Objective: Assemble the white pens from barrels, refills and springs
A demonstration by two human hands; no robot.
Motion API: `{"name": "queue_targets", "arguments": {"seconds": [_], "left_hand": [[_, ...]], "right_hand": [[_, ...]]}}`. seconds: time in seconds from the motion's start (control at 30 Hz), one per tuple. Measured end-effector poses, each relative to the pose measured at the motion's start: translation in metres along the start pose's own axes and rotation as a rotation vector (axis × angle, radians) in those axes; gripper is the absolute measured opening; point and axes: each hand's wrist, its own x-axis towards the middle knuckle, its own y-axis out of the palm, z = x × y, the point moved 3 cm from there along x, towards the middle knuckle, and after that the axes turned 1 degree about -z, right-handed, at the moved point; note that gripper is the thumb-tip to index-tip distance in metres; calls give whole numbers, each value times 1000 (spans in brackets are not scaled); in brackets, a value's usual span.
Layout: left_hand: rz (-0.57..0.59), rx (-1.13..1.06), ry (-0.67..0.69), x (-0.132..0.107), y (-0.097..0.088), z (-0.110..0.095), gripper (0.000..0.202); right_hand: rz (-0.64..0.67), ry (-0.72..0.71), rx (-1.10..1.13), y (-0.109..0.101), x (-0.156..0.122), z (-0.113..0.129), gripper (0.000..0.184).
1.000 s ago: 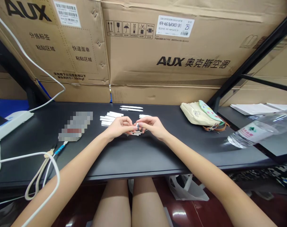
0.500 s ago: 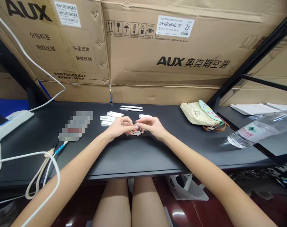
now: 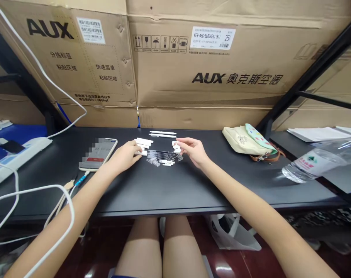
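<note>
My left hand (image 3: 127,155) is at the left group of white pen barrels (image 3: 143,142), its thumb and fingers closed on the end of the nearest barrel (image 3: 143,153). On the right, my right hand (image 3: 195,151) pinches at a small cluster of short white pen parts (image 3: 174,144); its fingertips partly cover them. Between the hands lie several thin pen refills (image 3: 160,155) side by side. Small clear pieces (image 3: 153,162) and short white pieces (image 3: 167,162) rest nearer me. Behind them, two whole white pens (image 3: 163,134) lie parallel.
A phone (image 3: 101,154) with a cable lies left, beside a white power strip (image 3: 24,158). A loose white cable (image 3: 68,200) crosses over my left forearm. To the right are a cream pouch (image 3: 240,141) and a water bottle (image 3: 311,160). Cardboard boxes (image 3: 204,61) stand behind the desk.
My hands were together in the middle over the pen parts. They have moved apart, left to the barrels and right to the short white parts, uncovering the refills.
</note>
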Motion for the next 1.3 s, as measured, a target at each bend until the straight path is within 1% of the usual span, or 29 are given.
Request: {"name": "queue_targets", "arguments": {"seconds": [0.1, 0.17, 0.23, 0.3, 0.37, 0.43, 0.5, 0.57, 0.63, 0.7, 0.8, 0.9, 0.97, 1.07, 1.17, 1.3], "left_hand": [[40, 106, 12, -4, 1, -8, 25], [45, 155, 17, -7, -2, -10, 25], [26, 176, 5, -8, -8, -12, 23], [-32, 122, -38, -7, -17, -14, 22], [-110, -56, -87, 0, -25, -20, 24], [-161, -348, -82, 9, -25, -29, 26], [-148, -618, -45, 20, -17, -40, 30], [-99, -830, 4, 27, -5, -51, 36], [-72, -949, 21, 29, 7, -57, 35], [-33, -1010, 20, 28, 14, -61, 34], [16, -1040, 44, 25, 15, -67, 34], [40, -1080, 55, 24, 13, -70, 34], [31, -1146, 21, 25, 13, -69, 35], [-27, -1239, -51, 25, 16, -65, 38], [-57, -1284, -89, 25, 18, -61, 40], [-79, -1331, -107, 24, 19, -62, 42]], "right_hand": [[-9, -10, -1, -1, 0, 1, 29], [-10, -16, -13, -1, 0, 1, 30], [-5, -18, -23, 0, 0, 1, 29], [3, -18, -19, 1, -1, 1, 28], [4, -22, -12, 2, -1, 1, 28], [-10, -30, -8, 3, -2, 3, 28], [-38, -37, -12, 3, -2, 6, 29], [-64, -45, -22, 3, -3, 9, 31], [-77, -66, -28, 3, -4, 12, 31], [-71, -100, -33, 5, -5, 14, 29], [-62, -143, -79, 7, -7, 15, 30], [-6, -189, -171, 10, -10, 15, 30], [92, -255, -222, 12, -13, 16, 25], [238, -327, -278, 16, -17, 17, 23], [297, -308, -293, 19, -19, 15, 29], [330, -294, -277, 19, -18, 14, 33]]}}
